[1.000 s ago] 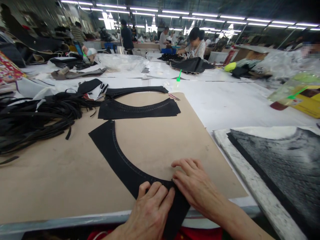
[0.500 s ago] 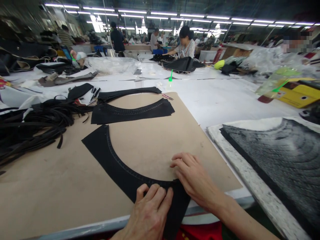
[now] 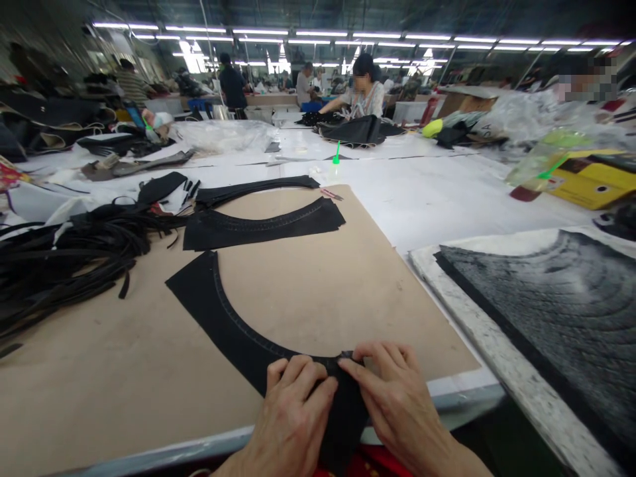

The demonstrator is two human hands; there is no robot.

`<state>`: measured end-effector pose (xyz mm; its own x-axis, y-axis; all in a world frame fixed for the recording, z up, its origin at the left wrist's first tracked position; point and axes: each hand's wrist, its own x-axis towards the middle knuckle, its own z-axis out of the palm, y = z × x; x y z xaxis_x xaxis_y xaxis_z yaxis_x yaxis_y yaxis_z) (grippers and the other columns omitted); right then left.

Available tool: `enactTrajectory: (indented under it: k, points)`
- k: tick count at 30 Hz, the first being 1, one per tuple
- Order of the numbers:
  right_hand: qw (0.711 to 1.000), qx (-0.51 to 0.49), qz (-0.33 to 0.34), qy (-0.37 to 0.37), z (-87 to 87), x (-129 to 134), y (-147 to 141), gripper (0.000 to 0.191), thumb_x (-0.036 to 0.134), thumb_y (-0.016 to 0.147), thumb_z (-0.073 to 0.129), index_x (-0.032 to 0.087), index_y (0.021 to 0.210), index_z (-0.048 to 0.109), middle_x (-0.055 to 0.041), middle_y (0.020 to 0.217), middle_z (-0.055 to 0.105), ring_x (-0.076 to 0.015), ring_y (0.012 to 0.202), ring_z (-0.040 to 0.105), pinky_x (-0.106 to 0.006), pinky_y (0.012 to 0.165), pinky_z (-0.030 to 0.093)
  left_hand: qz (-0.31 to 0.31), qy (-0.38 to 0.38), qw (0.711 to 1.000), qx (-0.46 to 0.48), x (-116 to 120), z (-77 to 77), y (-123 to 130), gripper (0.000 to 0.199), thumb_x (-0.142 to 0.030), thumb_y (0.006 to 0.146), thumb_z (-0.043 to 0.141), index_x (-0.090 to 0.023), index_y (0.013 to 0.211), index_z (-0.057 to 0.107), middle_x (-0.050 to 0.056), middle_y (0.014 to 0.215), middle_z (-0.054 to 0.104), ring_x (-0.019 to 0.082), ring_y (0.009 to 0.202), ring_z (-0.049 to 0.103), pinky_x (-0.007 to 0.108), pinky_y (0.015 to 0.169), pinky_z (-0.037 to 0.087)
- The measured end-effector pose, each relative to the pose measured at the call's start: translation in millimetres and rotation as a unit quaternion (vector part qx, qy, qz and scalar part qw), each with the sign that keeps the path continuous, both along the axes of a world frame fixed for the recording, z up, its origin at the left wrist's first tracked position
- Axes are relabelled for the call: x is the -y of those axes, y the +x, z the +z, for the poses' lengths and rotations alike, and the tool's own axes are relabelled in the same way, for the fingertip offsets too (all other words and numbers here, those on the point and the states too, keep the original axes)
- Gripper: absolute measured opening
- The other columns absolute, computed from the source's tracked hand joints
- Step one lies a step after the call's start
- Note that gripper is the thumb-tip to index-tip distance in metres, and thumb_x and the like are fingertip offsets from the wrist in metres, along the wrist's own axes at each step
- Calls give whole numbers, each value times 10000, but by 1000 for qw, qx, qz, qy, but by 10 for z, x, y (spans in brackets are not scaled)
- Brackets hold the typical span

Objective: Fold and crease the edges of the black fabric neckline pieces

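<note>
A black curved piece [image 3: 238, 338], fabric or leather, lies on the brown board with a stitched-looking line along its inner curve. Its near end hangs past the table's front edge. My left hand [image 3: 301, 404] bears down on it near that end, fingers bent and drawn together at the curved edge. Just to the right, my right hand [image 3: 392, 384] pinches the same curved edge between thumb and fingers, where a small bit of the edge stands folded up. Farther back lie more black curved pieces [image 3: 263, 228] of a similar shape.
Black strips [image 3: 64, 258] heap up at the left. Small red-handled snips [image 3: 332, 194] and a green-tipped bottle [image 3: 336, 165] stand beyond the pieces. At right lie a dark-coated slab [image 3: 536, 298] and a yellow box [image 3: 591, 182]. A co-worker [image 3: 365, 89] works across the table.
My right hand has come down and closed on the curved edge beside my left hand. The left hand stays on the piece. The view has shifted slightly.
</note>
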<state>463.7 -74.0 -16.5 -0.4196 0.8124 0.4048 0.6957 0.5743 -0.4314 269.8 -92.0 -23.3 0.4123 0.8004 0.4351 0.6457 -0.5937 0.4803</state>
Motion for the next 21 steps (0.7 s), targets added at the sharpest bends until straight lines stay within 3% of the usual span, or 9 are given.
enactTrajectory:
  k: [5, 15, 21]
  points:
    - [1000, -14, -10, -20, -33, 29, -19, 369, 43, 857, 452, 240, 1097, 651, -48, 965, 607, -194, 884, 511, -363, 811, 312, 42, -29, 999, 11, -114, 49, -32, 248, -86, 924, 468, -226, 1052, 629, 28, 956, 622, 198, 913, 510, 351, 804, 301]
    - [998, -37, -10, -58, -46, 38, 3, 384, 48, 850, 468, 255, 1106, 663, -41, 956, 611, -199, 884, 502, -371, 797, 312, 10, -85, 994, -70, -281, 97, 14, 204, -100, 939, 465, -189, 865, 634, 27, 860, 595, 204, 876, 495, 373, 804, 331]
    - [997, -48, -5, -59, -41, 18, 6, 391, 33, 842, 459, 268, 1074, 669, -37, 932, 614, -201, 871, 499, -372, 789, 307, -15, -82, 989, -126, -359, 124, 34, 196, -93, 933, 471, -186, 844, 619, 29, 866, 583, 207, 886, 487, 381, 815, 338]
